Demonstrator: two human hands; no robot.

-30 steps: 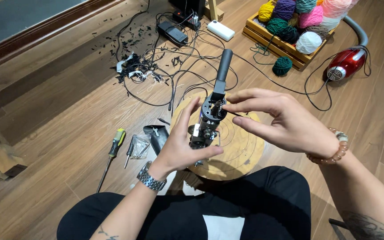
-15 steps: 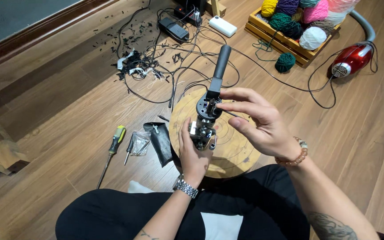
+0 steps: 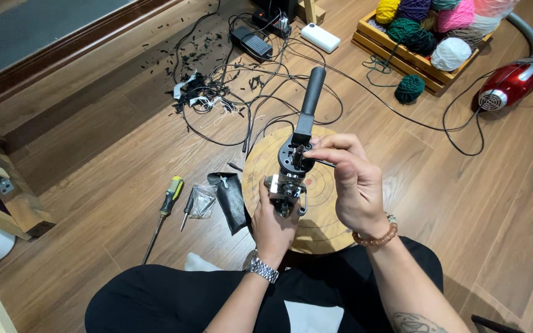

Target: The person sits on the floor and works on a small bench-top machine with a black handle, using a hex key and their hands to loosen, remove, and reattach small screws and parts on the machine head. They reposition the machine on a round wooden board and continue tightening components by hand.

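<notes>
Black metal handle assembly (image 3: 296, 154) now stands upright; my left hand (image 3: 274, 219) grips its base, right hand (image 3: 353, 182) has shifted to pinching its hub.

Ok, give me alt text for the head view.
Left hand holds a black handled device upright over a round wooden disc while right hand pinches its middle. A screwdriver, cables and yarn balls lie on the wood floor.

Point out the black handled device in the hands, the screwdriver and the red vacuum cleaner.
black handled device (image 3: 311, 102), head view, on its grip
screwdriver (image 3: 171, 195), head view, on its handle
red vacuum cleaner (image 3: 513, 83), head view, on its body
</notes>
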